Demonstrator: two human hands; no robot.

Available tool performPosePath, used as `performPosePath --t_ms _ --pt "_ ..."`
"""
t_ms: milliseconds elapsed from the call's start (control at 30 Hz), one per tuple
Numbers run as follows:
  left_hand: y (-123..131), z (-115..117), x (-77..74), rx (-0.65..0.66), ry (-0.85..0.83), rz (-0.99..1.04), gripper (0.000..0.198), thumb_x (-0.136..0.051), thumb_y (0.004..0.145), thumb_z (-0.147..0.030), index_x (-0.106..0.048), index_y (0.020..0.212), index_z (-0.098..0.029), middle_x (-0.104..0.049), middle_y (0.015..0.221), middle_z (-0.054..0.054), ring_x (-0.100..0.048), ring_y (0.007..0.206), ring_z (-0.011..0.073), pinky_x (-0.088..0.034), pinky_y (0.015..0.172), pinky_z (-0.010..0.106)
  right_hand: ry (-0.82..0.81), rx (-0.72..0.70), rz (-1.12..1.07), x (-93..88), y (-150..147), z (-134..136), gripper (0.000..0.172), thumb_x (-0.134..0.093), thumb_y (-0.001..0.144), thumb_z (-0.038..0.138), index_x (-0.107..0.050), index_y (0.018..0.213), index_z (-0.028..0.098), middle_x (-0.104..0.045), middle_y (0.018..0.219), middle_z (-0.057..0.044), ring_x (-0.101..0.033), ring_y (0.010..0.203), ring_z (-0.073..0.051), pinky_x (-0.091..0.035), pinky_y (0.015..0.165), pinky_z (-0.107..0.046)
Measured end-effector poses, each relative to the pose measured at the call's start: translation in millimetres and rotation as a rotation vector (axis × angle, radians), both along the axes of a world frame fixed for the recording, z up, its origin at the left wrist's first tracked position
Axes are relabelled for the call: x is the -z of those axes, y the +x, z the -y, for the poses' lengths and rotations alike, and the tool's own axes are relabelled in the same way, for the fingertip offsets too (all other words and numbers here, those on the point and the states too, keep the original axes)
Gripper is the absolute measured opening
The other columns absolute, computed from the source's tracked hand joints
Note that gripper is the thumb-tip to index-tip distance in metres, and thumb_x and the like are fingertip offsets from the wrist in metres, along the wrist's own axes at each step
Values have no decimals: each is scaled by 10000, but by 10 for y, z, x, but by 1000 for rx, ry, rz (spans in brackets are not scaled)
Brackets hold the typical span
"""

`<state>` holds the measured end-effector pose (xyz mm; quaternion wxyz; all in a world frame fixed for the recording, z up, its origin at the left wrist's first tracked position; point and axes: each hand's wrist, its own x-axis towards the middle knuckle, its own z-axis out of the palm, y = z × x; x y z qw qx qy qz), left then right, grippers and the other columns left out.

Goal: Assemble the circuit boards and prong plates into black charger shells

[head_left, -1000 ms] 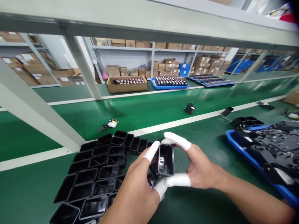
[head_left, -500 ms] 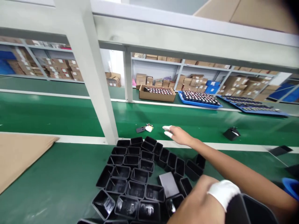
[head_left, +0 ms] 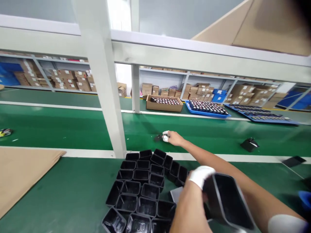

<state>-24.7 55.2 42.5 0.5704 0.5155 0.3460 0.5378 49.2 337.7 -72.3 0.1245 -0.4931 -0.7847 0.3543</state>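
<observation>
Where left hand (head_left: pixel 191 200) grips, black box (head_left: pixel 229 200) tilted; rim (head_left: pixel 219 195) rectangular

Free belt (head_left: pixel 213 134) between right hand (head_left: pixel 173 138) and black block (head_left: pixel 249 145), obstacle leftward: pale post (head_left: pixel 109 106)

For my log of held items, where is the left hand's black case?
The black case is at lower right in the head view, in the left hand, right of the clustered boxes, overlapping the right forearm.

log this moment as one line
left hand: holding black case | right hand: at small dark part on green surface | nearby: grouped open black cases
</observation>
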Motion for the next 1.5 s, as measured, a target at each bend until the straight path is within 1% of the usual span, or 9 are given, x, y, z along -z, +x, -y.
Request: performPosePath --t_ms 167,300,433,533,700,967,1067,1300,1500 --pt "25 -120 119 -80 -57 10 534 -692 841 -283 -495 1312 -129 -500 1321 165 -548 1168 261 -479 1000 467 -217 130 -693 -505 555 638 670 -508 745 479 -390 1270 80 -500 1343 -242 -592 1163 -269 -497 993 -444" --pt "109 -144 170 -124 -203 25 709 -736 697 -174 -389 1315 -201 -435 1400 102 -556 1175 199 -520 946 285 -237 162 -1073 -834 988 1322 526 -595 690 441 -515 1144 186 -544 1339 -129 -558 1227 -265 -477 1042 -458" --pt "177 -156 205 -210 -234 -60 677 -719 726 -174 -384 1312 -236 -461 1371 35 -551 1191 148 -510 946 201 -113 -13 -1390 -944 1162 1790 437 -754 732 365 -676 1141 232 -640 1203 -80 -651 1063 -274 -554 934 -424" --pt "203 -173 236 -166 -197 -91 662 -721 744 -181 -384 1311 -241 -525 1290 42 -615 1068 150 -533 930 251 -76 -173 -1336 -954 1182 1979 535 -752 784 311 -619 1301 275 -628 1222 -93 -635 1095 -272 -532 950 -431" --pt "218 -194 270 -102 -255 -97 719 -750 767 -241 -310 1335 -247 -555 1262 87 -646 1001 180 -569 843 291 -65 -248 -1227 -928 1191 2067 580 -731 824 239 -550 1372 284 -504 1392 -107 -495 1299 -268 -457 1053 -395" --pt "179 -238 384 -144 -157 -141 667 -754 778 -225 -344 1303 -231 -533 1290 98 -637 1056 204 -564 896 307 56 -316 -1112 -886 1212 2068 719 -706 809 103 -469 1449 327 -461 1381 -96 -503 1269 -245 -411 1100 -409" --pt "179 -249 357 -143 -208 -162 686 -750 780 -227 -327 1319 -239 -519 1325 80 -620 1091 181 -550 922 283 -73 -289 -1255 -881 1197 2051 732 -691 820 91 -441 1457 352 -525 1360 -75 -513 1279 -256 -419 1095 -446" --pt "219 -214 208 -204 -323 -164 715 -745 764 -278 -330 1346 -247 -569 1238 45 -645 983 143 -537 878 253 -549 -223 -1518 -978 1240 1772 265 -480 1000 367 -597 1225 290 -561 1350 27 -675 1003 -178 -595 738 -219" --pt "192 -251 324 -184 -304 -181 725 -737 748 -263 -344 1356 -245 -571 1211 65 -664 946 174 -580 824 290 -706 -106 -1461 -968 1256 1733 284 -520 977 451 -654 1101 234 -621 1264 -3 -658 1052 -190 -548 916 -233"
